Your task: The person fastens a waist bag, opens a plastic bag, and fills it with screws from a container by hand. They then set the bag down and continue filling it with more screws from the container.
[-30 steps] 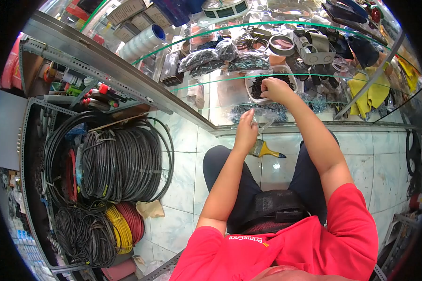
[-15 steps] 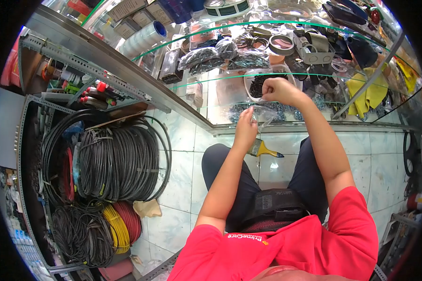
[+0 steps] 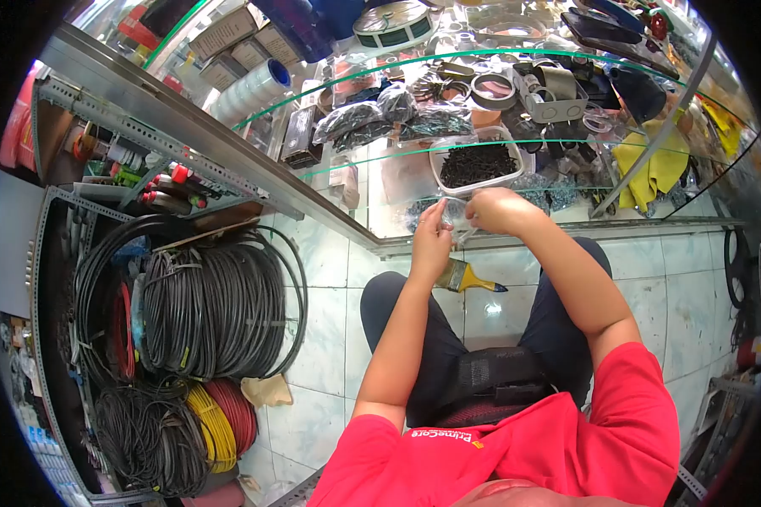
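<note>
My left hand (image 3: 432, 239) pinches a small clear plastic bag (image 3: 459, 221) at the front edge of the glass display case. Close beside it, my right hand (image 3: 500, 211) has its fingers closed at the bag's opening. What the right fingertips hold is too small to make out. Just beyond both hands, a white plastic tub (image 3: 436, 169) contains many small black pieces (image 3: 478, 164) that look like screws. Below the hands, on the floor between my knees, lies a paintbrush (image 3: 473, 280) with a yellow handle.
Glass shelves (image 3: 372, 155) with a metal frame hold packets of hardware, a grey metal box (image 3: 558, 106) and yellow cloth gloves (image 3: 648, 169). Large coils of black cable (image 3: 216, 304) stand on the left, with yellow cable (image 3: 211, 427) and red cable below.
My right hand has moved out of the tub, toward me and down to the bag by my left hand. The tub's black contents are now uncovered. My left hand has shifted slightly left.
</note>
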A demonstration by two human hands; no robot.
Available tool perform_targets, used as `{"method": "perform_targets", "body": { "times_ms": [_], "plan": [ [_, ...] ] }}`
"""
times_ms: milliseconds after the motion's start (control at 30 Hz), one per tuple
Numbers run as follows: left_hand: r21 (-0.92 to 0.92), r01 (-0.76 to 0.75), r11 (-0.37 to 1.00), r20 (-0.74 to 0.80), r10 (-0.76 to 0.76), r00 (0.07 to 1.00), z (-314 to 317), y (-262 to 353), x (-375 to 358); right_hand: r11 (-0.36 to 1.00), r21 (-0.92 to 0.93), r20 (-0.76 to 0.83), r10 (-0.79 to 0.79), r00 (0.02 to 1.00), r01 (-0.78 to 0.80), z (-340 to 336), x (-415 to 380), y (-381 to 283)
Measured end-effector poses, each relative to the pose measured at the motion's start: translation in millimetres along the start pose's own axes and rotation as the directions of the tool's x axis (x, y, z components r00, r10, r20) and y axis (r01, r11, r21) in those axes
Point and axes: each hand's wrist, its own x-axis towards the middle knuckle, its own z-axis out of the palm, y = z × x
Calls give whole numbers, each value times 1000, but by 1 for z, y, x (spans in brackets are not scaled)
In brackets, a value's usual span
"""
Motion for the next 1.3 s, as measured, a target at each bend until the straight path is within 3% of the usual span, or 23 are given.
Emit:
{"method": "perform_targets", "body": {
  "times_ms": [100, 133, 200, 233, 300, 333, 367, 433, 467, 533, 733, 833, 1067, 1300],
  "plan": [
    [156, -23, 987, 62, 14, 998, -4, -9, 3, 998, -40, 83, 60, 995, -57, -1, 2, 7],
    [155, -23, 988, 62, 14, 998, -6, -23, 6, 998, 25, 102, 61, 993, -64, -7, 1, 9],
    [510, -330, 794, 113, 319, 941, -9, -42, 10, 990, 117, 104, 64, 993, -76, -13, 1, 18],
    [510, -330, 795, 112, 319, 941, -9, -47, 11, 990, 116, 104, 64, 993, -76, -15, 0, 25],
    [417, -236, 878, 57, 234, 971, -7, -53, 13, 952, 304, 37, -40, 998, 27, -21, -1, 38],
    [417, -236, 878, 57, 234, 971, -5, -41, 10, 918, 385, -42, -88, 995, 97, -25, 1, 48],
    [314, -152, 937, 36, 149, 988, -3, -30, 6, 925, 355, -157, -82, 984, 134, -29, 4, 58],
    [203, -62, 977, 24, 59, 998, 0, -25, 3, 945, 326, -404, 156, 901, -17, -35, 2, 66],
    [215, -75, 974, 25, 71, 997, 2, -27, 4, 945, 325, -403, 155, 902, -17, -34, 5, 73],
    [229, -88, 969, 28, 84, 996, 3, -34, 6, 988, 69, -712, 144, 687, -135, -26, 14, 88],
    [244, -80, 967, 32, 74, 997, 0, -41, 7, 943, 18, -678, 255, 689, -332, -8, 39, 105],
    [356, -152, 922, 33, 150, 988, -1, -54, 11, 918, 38, -660, 320, 679, -395, -7, 42, 99],
    [350, -119, 929, 28, 117, 993, 1, -52, 10, 910, 97, -604, 376, 702, -404, -12, 46, 106],
    [364, -105, 925, 36, 98, 994, 4, -52, 12, 915, -1, -606, 320, 728, -403, -9, 47, 110]
  ]
}}
